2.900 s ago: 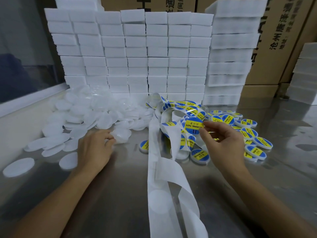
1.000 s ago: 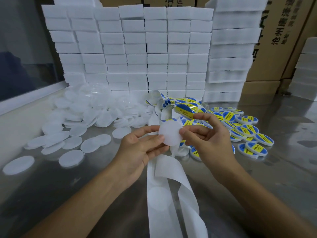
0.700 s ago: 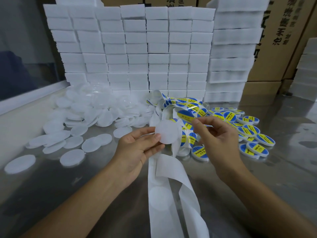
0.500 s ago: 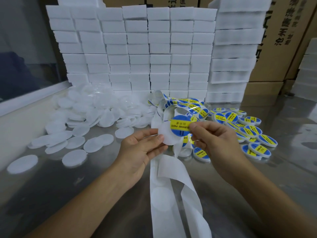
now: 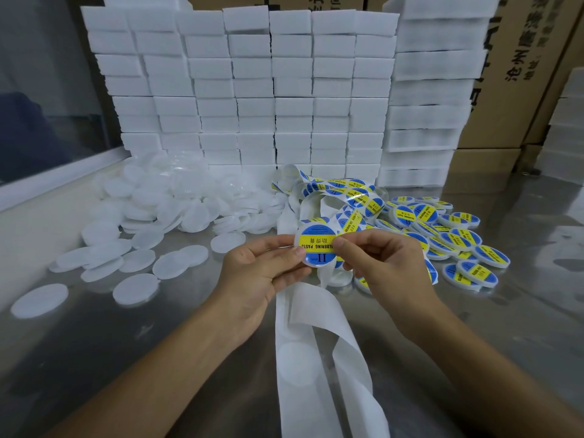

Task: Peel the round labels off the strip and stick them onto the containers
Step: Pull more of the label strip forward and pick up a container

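Now labelled container (image 5: 317, 248) between both grips.

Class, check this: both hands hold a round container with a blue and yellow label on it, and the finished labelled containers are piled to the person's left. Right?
Not quite. In the head view the labelled containers lie to the person's right; the plain ones lie left. Both hands, left hand and right hand, do hold the labelled container.

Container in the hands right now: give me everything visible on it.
The container is a small, flat, round white plastic piece, held above the metal table with its face tilted toward the camera. A round blue label with a yellow band reading "SOLDERING PASTE" covers its face, upside down in this view. The left hand pinches its left edge; the right hand has fingertips on its right side. Its back is hidden.
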A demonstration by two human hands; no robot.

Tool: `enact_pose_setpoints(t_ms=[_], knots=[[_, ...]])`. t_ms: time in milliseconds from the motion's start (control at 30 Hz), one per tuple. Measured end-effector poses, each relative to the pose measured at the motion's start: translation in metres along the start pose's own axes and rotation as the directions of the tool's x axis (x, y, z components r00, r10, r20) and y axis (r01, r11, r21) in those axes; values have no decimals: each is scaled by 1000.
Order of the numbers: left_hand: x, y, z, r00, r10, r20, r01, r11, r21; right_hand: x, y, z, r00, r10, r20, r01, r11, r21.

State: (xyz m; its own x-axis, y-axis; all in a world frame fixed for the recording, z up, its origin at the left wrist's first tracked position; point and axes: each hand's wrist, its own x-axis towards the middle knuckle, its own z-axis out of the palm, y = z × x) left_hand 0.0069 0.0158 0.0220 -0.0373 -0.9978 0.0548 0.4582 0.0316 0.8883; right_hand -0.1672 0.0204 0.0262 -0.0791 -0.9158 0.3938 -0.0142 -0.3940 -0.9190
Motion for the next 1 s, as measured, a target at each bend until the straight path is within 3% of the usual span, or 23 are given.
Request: enact_pose_setpoints(t_ms=[567,800,1000], knots=[[-8,4,5,987,155,28,-158,975,159,1,3,-2,999,-44,-5,43,996,-74],[-11,1,11,939,337,60,-331,847,416,2,6,-3,994,-97,-43,83,964,-253],[-11,2,10,954,293,69,-298,889,348,4,9,-6,998,-53,-42,40,961,-272]])
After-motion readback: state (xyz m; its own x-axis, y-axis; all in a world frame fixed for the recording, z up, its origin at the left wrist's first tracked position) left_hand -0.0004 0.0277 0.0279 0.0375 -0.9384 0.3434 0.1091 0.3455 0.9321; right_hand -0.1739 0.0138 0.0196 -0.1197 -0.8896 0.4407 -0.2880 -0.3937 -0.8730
